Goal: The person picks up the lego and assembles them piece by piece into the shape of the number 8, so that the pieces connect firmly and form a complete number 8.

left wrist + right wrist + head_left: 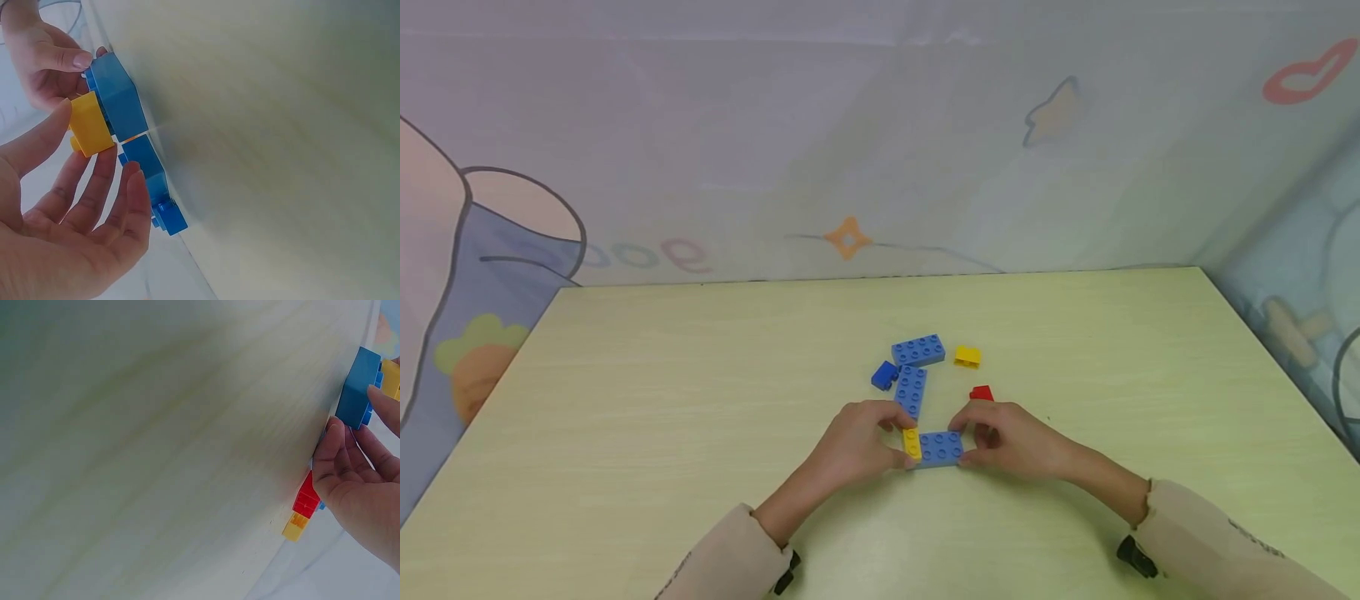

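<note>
A yellow building brick (912, 444) sits across the left end of a blue building brick (942, 448) close to the table's near side. My left hand (862, 442) pinches the yellow brick between thumb and fingertips; the left wrist view shows the yellow brick (92, 125) on the studded side of the blue brick (119, 94). At the other end, my right hand (1017, 440) grips the blue brick between thumb and fingers. In the right wrist view its thumb lies along the blue brick (358, 390).
Just beyond the hands, a second long blue brick (912, 392) lies near a third one (918, 350). A small dark blue brick (885, 376) is to their left. On the right are a small yellow brick (967, 357) and a red brick (981, 392), partly behind the right hand.
</note>
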`<state>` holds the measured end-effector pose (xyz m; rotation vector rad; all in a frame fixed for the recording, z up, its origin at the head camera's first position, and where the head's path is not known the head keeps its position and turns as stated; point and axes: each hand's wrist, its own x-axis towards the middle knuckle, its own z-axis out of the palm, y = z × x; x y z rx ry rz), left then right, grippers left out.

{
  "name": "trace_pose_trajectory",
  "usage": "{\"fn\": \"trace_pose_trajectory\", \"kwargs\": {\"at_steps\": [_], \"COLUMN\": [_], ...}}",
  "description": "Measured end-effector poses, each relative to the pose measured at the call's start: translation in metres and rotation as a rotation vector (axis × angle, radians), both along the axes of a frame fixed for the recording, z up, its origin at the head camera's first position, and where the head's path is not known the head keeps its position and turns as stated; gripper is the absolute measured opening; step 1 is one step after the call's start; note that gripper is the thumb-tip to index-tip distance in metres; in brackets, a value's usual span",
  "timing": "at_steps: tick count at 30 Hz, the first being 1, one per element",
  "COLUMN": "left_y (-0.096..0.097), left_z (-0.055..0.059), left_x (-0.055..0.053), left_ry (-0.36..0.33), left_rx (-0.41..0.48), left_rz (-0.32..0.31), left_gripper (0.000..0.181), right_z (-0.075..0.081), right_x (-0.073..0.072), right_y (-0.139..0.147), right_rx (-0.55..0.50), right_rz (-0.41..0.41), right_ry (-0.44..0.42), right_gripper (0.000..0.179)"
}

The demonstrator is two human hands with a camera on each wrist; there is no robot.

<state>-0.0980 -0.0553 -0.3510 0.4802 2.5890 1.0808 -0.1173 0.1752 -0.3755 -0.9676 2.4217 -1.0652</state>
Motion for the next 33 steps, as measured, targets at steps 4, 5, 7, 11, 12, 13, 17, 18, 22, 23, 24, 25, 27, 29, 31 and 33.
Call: {"fn": "trace_pose_trajectory", "kwargs": {"at_steps": [4, 5, 7, 11, 12, 13, 17, 18, 22, 23, 24, 25, 27, 29, 31, 33], "left_y": [-0.0001, -0.0002, -0.0004, -0.0008, -0.0009, -0.001, -0.0013, -0.0013, -0.0013, -0.0013, -0.0013, -0.0013, -0.0014, -0.0015, -0.0016, -0.0015], "left_z": [-0.0008, -0.0009, -0.0013, -0.002, -0.0022, -0.0023, -0.003, -0.0031, -0.0032, -0.0031, -0.0028, -0.0025, -0.002, -0.0016, -0.0013, -0.0013], "left_x": [-0.0002, -0.0005, -0.0014, -0.003, -0.0033, -0.0035, -0.0037, -0.0036, -0.0036, -0.0036, -0.0036, -0.0035, -0.0034, -0.0031, -0.003, -0.0028], "left_ry": [0.003, 0.002, -0.002, -0.007, -0.007, -0.008, -0.01, -0.012, -0.019, -0.019, -0.018, -0.017, -0.014, -0.009, -0.007, -0.005], "left_rx": [0.007, 0.008, 0.007, 0.008, 0.008, 0.009, 0.007, 0.004, -0.008, -0.011, -0.012, -0.012, -0.01, -0.006, -0.005, -0.007], "left_rz": [-0.006, -0.008, -0.01, -0.014, -0.014, -0.015, -0.016, -0.014, -0.011, -0.01, -0.011, -0.012, -0.014, -0.017, -0.018, -0.019], "left_gripper": [0.028, 0.028, 0.027, 0.027, 0.027, 0.027, 0.027, 0.027, 0.027, 0.027, 0.027, 0.027, 0.026, 0.026, 0.026, 0.026], "right_z": [-0.0007, -0.0009, -0.001, -0.0012, -0.0011, -0.0012, -0.0016, -0.0018, -0.0008, -0.0006, -0.0004, 0.0003, 0.0011, 0.0024, 0.0045, 0.0071], "right_x": [-0.0004, -0.0003, -0.0006, -0.0005, -0.0004, -0.0004, -0.0005, -0.0005, 0.0001, 0.0003, 0.0003, 0.0005, 0.0006, 0.0004, 0.0, -0.001], "right_y": [-0.0006, -0.0008, -0.0011, -0.0006, -0.0004, 0.0, -0.0003, -0.0006, -0.0008, -0.0006, -0.0005, -0.0002, 0.0004, 0.0015, 0.0036, 0.0065], "right_rx": [0.003, 0.007, 0.011, 0.01, 0.009, 0.007, 0.015, 0.019, 0.013, 0.013, 0.015, 0.015, 0.02, 0.027, 0.023, 0.017], "right_rz": [-0.002, -0.005, -0.007, -0.006, -0.004, -0.003, -0.008, -0.009, -0.006, -0.005, -0.006, -0.005, -0.008, -0.019, -0.031, -0.045], "right_ry": [-0.003, -0.004, -0.006, -0.002, -0.001, 0.0, -0.004, -0.006, -0.003, -0.002, -0.001, -0.001, -0.01, -0.02, -0.022, -0.007], "right_gripper": [0.026, 0.026, 0.026, 0.026, 0.026, 0.026, 0.027, 0.027, 0.027, 0.027, 0.027, 0.027, 0.027, 0.028, 0.029, 0.029]}}
